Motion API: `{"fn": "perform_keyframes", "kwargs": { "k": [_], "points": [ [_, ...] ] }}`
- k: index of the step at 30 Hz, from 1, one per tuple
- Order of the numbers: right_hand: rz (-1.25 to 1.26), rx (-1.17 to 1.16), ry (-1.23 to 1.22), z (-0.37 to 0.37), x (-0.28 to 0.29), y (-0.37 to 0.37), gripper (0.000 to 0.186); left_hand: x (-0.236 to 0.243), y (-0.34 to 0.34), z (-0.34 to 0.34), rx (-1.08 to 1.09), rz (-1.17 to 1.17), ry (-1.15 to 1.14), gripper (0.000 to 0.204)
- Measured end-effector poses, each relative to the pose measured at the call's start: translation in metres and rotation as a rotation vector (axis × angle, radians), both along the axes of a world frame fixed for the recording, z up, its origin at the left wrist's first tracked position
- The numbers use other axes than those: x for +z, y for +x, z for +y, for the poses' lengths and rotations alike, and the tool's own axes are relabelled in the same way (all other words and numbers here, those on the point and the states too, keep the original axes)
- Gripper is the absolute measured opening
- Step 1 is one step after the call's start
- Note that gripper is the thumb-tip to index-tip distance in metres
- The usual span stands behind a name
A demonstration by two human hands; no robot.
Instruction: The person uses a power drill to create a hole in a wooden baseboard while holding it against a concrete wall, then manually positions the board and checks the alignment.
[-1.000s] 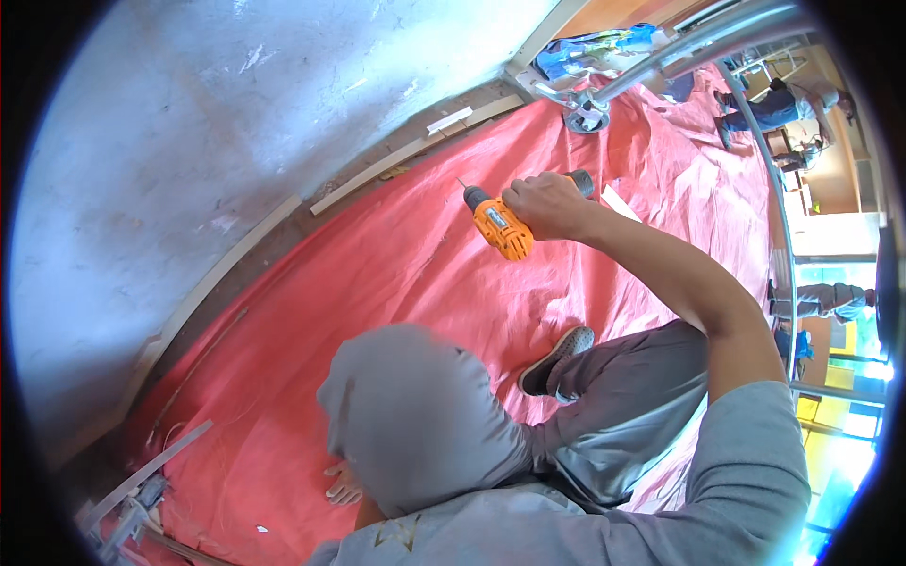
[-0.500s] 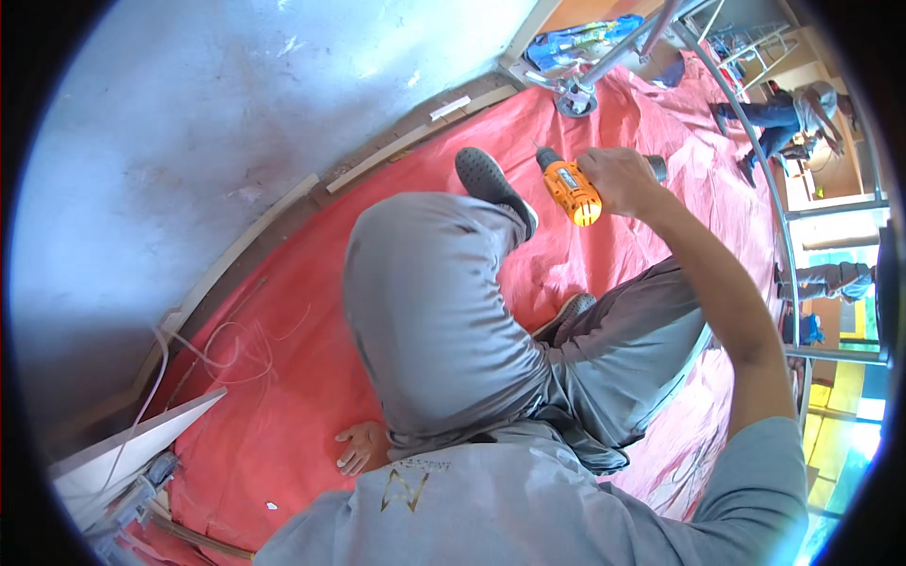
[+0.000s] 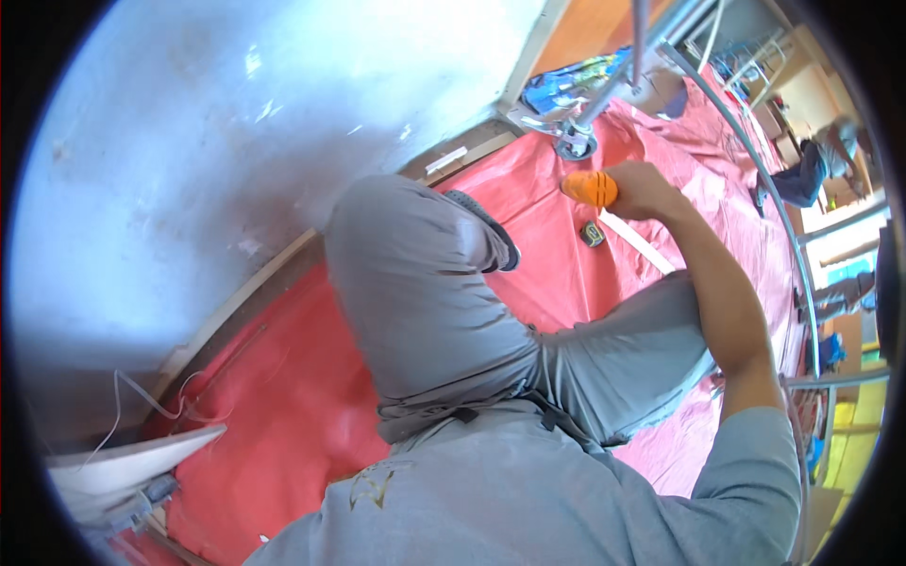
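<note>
My right hand (image 3: 645, 192) is closed around an orange power drill (image 3: 590, 189), whose rounded rear end faces me. Its tip and battery end are hidden from view. Just below the drill, a small dark tape measure (image 3: 592, 234) with yellow marks lies on the red sheet (image 3: 557, 297). A pale flat strip (image 3: 640, 243) rests on the sheet beside it, running toward my bent right leg. My left hand is out of sight behind my body and shirt.
A metal pole ends in a caster wheel (image 3: 576, 146) just beyond the drill. A pale, smudged wall (image 3: 217, 141) rises on the left. Near it are a white panel (image 3: 142, 453) and a loose cable (image 3: 156, 401). Another person (image 3: 819, 165) bends down at the far right.
My right hand has turned the drill so its rear end faces me. The tape measure and pale strip now show. My left hand, earlier open on the sheet, has left the view.
</note>
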State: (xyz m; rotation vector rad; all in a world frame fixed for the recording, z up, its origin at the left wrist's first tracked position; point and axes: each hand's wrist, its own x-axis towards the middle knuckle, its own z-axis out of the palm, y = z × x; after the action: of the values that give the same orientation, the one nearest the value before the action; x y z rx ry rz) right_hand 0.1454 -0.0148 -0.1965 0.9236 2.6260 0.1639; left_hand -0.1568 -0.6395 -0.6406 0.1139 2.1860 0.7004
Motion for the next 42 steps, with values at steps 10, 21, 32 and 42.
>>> {"fn": "perform_keyframes", "kwargs": {
  "k": [10,21,32,42],
  "points": [
    [0.11,0.22,0.114,-0.025,0.083,-0.027,0.033,0.002,-0.013,0.005,-0.035,0.022,-0.003,0.044],
    [0.307,-0.026,0.227,-0.002,0.047,0.058,0.046,0.003,-0.032,0.011,-0.058,0.025,0.0,0.046],
    [0.728,-0.427,-0.253,0.099,-0.052,0.094,0.048,0.036,-0.06,0.065,-0.054,0.045,-0.063,0.048],
    [0.68,-0.276,-0.569,0.183,-0.055,-0.038,0.053,0.158,-0.127,0.243,-0.341,0.126,-0.013,0.05]
  ]
}}
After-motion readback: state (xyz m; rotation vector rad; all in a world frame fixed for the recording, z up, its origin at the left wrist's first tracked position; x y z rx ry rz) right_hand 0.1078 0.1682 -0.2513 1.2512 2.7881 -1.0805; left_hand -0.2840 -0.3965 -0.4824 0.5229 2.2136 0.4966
